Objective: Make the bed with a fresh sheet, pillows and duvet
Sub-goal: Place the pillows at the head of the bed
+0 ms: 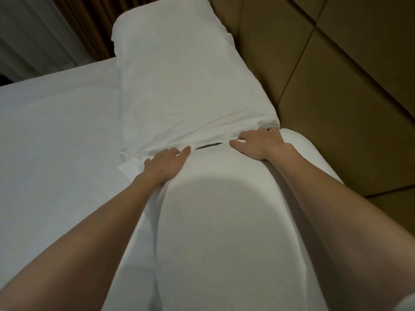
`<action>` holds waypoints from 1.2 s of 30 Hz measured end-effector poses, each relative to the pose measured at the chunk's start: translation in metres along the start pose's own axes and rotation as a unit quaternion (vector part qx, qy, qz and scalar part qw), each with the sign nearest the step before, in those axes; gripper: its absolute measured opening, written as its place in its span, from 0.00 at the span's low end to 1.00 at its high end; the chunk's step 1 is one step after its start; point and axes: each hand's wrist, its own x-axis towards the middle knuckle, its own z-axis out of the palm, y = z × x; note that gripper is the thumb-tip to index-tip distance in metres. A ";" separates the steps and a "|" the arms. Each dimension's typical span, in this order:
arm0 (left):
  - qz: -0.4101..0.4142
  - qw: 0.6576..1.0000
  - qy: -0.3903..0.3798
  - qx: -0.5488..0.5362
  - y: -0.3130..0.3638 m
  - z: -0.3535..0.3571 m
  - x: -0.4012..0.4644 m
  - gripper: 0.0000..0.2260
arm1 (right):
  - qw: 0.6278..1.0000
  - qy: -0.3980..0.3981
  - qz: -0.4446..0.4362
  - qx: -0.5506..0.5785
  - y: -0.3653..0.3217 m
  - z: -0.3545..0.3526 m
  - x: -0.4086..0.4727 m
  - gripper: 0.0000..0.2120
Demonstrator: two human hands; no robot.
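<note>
Near pillow (224, 221) lies along the padded headboard (336, 86) on the white sheet (56, 142), far pillow (186, 81) end-to-end w/ it, the two just about touching. L hand (165, 164) flat on near pillow's far-left corner, fingers straight, gripping nothing. R hand (258, 142) flat at far-right corner, fingertips at the far pillow's edge; a dark sliver (207, 146) shows in the gap btwn pillows, can't tell what it is.
</note>
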 end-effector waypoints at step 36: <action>0.189 0.951 0.241 0.043 0.016 0.130 -0.214 0.26 | 0.984 0.176 0.023 0.028 -0.045 0.075 -0.198 0.30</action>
